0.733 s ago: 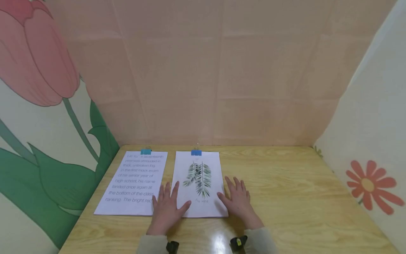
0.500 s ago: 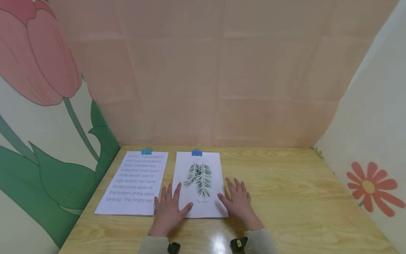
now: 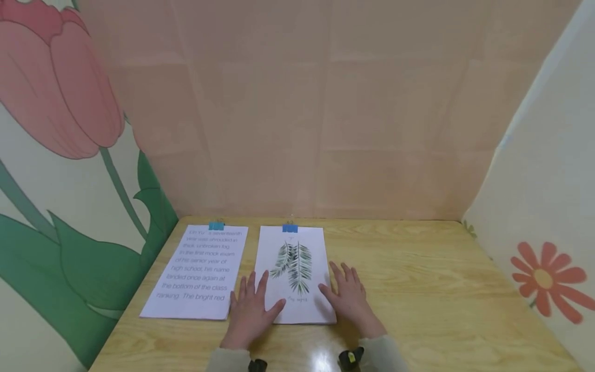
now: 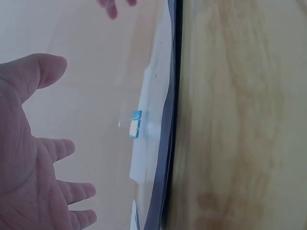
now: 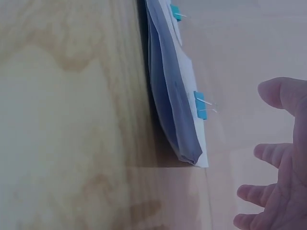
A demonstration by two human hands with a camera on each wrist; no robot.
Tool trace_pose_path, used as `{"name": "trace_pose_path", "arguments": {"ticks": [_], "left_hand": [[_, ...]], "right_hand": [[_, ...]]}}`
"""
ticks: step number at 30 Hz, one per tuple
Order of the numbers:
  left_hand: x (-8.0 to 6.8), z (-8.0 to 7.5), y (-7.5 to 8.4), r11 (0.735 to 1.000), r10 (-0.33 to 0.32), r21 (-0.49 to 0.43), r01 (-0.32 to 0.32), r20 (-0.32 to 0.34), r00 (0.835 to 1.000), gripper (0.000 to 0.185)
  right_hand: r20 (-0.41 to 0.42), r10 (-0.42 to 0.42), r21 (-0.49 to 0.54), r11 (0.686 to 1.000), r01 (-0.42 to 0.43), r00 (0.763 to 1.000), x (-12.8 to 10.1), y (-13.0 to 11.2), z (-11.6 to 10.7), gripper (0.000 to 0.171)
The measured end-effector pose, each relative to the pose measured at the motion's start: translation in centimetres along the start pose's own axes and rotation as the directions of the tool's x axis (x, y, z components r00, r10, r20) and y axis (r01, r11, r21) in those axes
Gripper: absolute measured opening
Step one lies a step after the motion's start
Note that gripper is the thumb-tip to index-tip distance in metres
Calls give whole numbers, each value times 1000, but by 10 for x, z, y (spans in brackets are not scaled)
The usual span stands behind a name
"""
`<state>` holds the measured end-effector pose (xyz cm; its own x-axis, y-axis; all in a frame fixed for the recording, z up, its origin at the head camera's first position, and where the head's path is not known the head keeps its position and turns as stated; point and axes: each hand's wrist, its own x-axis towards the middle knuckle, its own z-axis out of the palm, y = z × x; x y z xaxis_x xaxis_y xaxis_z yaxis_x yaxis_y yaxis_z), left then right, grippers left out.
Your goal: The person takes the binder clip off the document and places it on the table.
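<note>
The left hand [image 3: 251,316] has edged toward the right hand [image 3: 352,302], both spread, neither gripping the leaf sheet [image 3: 299,268] between them.

The left hand's fingers [image 3: 263,284] have shifted slightly right, from the text sheet [image 3: 197,274] toward the leaf sheet [image 3: 298,276].

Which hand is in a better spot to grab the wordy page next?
Probably the left hand: it's open, with its fingers beside the wordy page. The right hand is farther off, at the far edge of the leaf page.
</note>
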<state>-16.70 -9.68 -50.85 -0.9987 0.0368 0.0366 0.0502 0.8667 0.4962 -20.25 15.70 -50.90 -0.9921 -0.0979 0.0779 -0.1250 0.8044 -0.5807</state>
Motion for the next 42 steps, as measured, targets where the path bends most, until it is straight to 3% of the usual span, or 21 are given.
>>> {"name": "trace_pose_path", "arguments": {"ticks": [11,31,42], "left_hand": [[4,0,2,999,-32,-29,32,24,999,85],[10,2,2,999,-11,-47,10,-24,1000,81],[15,3,2,998,-1,-67,-1,-31,1000,81]], "right_hand": [[8,-10,51,999,10,1000,14,2,0,68],[38,31,206,978,-38,999,30,-5,4,65],[66,58,164,984,-68,996,43,-7,7,64]]}}
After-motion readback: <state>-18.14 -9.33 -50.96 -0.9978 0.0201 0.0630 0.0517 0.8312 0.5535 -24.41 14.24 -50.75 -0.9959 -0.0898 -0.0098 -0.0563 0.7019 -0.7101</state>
